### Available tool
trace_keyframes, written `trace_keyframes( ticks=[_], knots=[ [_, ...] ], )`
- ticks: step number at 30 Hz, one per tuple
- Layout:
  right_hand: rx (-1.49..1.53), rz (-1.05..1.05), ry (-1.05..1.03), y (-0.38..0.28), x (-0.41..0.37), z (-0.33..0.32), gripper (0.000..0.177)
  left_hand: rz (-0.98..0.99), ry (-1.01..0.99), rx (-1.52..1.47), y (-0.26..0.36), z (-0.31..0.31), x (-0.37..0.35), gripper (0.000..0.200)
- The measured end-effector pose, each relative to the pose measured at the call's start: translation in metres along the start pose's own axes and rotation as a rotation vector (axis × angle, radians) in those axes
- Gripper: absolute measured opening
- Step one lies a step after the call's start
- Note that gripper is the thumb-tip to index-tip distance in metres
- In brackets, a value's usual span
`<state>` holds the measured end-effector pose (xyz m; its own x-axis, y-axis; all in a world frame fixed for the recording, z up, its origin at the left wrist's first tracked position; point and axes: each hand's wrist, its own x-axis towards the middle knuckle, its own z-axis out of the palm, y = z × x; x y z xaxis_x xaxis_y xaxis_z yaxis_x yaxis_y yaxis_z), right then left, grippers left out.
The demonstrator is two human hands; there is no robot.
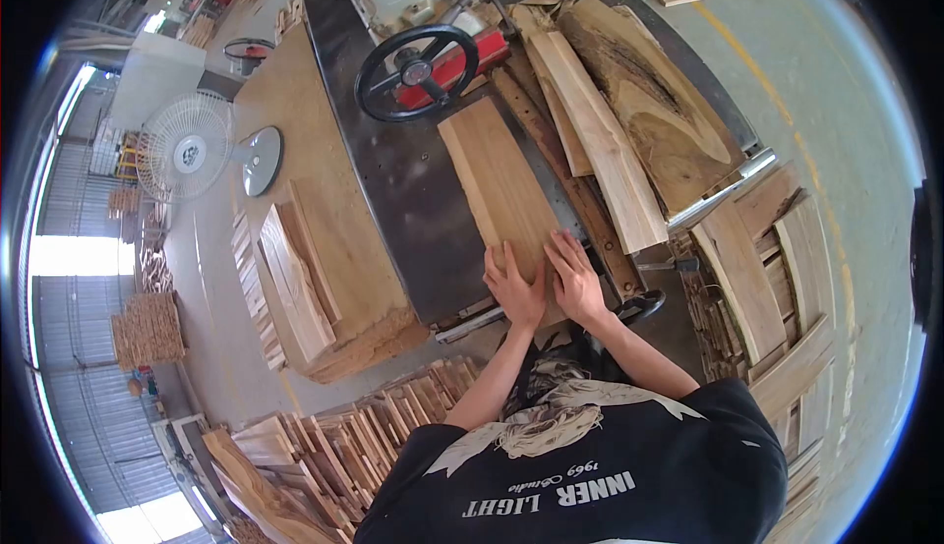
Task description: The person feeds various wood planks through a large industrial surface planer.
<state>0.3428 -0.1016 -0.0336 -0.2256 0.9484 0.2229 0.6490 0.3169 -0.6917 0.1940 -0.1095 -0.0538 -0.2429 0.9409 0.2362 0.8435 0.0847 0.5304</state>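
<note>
A flat wooden board (497, 175) lies lengthwise on the dark metal machine table (393, 180). Its near end is under both of my palms. My left hand (516, 286) rests on the board's left side with the fingers spread. On the right side, my right hand (573, 274) lies flat, fingers stretched forward. Both thumbs are close together near the middle of the board. Just beyond the far end of the board stands a black handwheel (417, 71) in front of a red machine part (457, 74). A rusty metal fence (560, 171) runs along the board's right.
Right of the fence, planks (600, 141) and a wide knotty slab (654, 112) lie on the machine. More boards are stacked at the right (742, 279) and lower left (334, 446). A plywood top (315, 151) at left carries planks (295, 284) and a white fan (187, 151).
</note>
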Motion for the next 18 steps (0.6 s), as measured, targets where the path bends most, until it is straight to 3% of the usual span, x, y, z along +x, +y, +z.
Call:
trace_keyframes(
  ticks=[3,18],
  knots=[
    [0.059,-0.011,-0.094,0.006,0.002,-0.009,0.059,-0.096,-0.034,-0.027,0.025,0.016,0.013,0.074],
    [-0.120,-0.122,0.160,0.025,0.123,0.038,0.047,-0.110,0.021,-0.002,0.007,0.044,0.143,0.062]
  ],
)
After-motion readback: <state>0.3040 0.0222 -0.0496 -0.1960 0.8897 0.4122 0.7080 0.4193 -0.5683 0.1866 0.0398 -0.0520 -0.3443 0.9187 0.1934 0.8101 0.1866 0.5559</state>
